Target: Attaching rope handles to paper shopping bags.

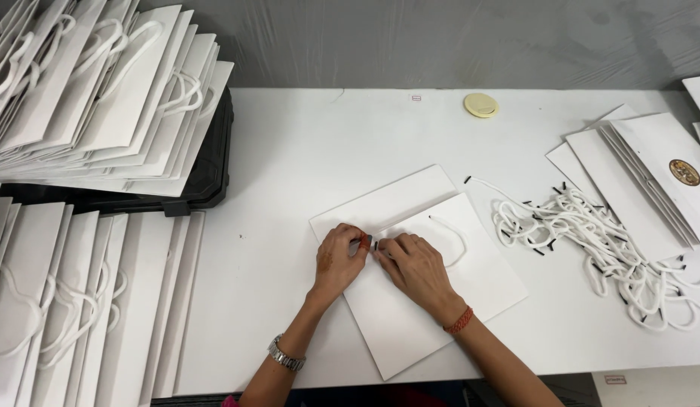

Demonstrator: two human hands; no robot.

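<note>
A flat white paper bag lies on the white table in front of me. My left hand presses on the bag's top edge, fingers pinched near a small hole. My right hand rests beside it and pinches the black-tipped end of a white cord that loops over the bag. The two hands' fingertips nearly touch at the bag's edge.
A tangled pile of white cords with black tips lies to the right. Beyond it sits a stack of flat white bags. Finished bags with handles are stacked at the left and lower left. A round yellow disc lies at the back.
</note>
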